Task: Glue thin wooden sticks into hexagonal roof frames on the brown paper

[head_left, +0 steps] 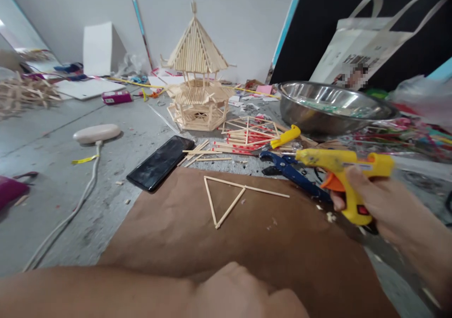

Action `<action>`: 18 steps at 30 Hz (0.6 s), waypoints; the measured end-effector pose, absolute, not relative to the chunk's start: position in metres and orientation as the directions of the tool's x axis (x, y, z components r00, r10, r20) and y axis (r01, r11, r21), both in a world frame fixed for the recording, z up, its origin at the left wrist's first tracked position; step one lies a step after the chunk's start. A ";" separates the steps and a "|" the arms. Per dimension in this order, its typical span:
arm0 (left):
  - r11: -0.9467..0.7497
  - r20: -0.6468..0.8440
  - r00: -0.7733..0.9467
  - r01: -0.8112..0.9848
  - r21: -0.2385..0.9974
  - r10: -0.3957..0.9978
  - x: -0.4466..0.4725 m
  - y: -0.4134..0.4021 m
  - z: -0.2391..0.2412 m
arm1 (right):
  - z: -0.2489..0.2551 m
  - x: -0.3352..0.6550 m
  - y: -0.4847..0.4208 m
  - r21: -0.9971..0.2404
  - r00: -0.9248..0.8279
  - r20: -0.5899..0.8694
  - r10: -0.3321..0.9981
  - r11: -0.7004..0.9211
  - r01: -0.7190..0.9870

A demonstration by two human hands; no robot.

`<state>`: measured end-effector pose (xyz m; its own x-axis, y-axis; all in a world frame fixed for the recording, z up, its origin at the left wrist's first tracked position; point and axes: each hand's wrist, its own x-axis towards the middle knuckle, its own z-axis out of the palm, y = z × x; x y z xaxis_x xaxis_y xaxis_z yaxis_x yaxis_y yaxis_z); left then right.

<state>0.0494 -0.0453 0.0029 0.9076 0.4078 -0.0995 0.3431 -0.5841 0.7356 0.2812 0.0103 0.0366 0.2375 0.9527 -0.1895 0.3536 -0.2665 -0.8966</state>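
My right hand is closed round a yellow glue gun with an orange trigger, its nozzle pointing left above the floor. A thin stick triangle with one side sticking out to the right lies on brown paper, left of the gun. My left hand rests at the bottom edge with its fingers curled under; I see nothing in it. A tall stick pagoda model stands behind the paper.
A black phone lies left of the paper. Blue-handled cutters, loose sticks and chopstick wrappers lie behind it. A steel bowl and a tote bag are at right. A white cable and puck run along the left.
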 end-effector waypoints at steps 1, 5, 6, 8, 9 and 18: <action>-0.572 -0.116 0.893 0.373 0.730 0.435 0.050 -0.044 0.006 | 0.038 0.286 0.013 -0.901 0.249 -0.219 0.943 -0.294 0.319; -0.508 -0.170 0.842 0.457 0.730 0.513 0.050 -0.042 0.012 | 0.044 0.303 0.021 -0.917 0.225 -0.321 0.920 -0.361 0.170; -0.499 -0.178 0.833 0.470 0.728 0.524 0.050 -0.041 0.013 | 0.045 0.306 0.022 -0.927 0.218 -0.322 0.921 -0.354 0.122; -0.497 -0.176 0.821 0.483 0.721 0.544 0.050 -0.041 0.012 | 0.047 0.310 0.025 -0.943 0.214 -0.323 0.922 -0.333 0.011; -0.500 -0.167 0.819 0.482 0.720 0.549 0.050 -0.040 0.012 | 0.048 0.313 0.026 -0.949 0.213 -0.315 0.925 -0.312 -0.048; -0.507 -0.145 0.847 0.434 0.745 0.512 0.048 -0.039 0.011 | 0.015 0.357 0.054 -0.986 0.380 -0.159 0.911 -0.124 -0.116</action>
<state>0.0483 -0.0389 0.0115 0.8467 0.5120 -0.1447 0.4339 -0.5070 0.7448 0.3572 0.0542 0.0153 0.3796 0.9114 -0.1591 -0.1156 -0.1239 -0.9855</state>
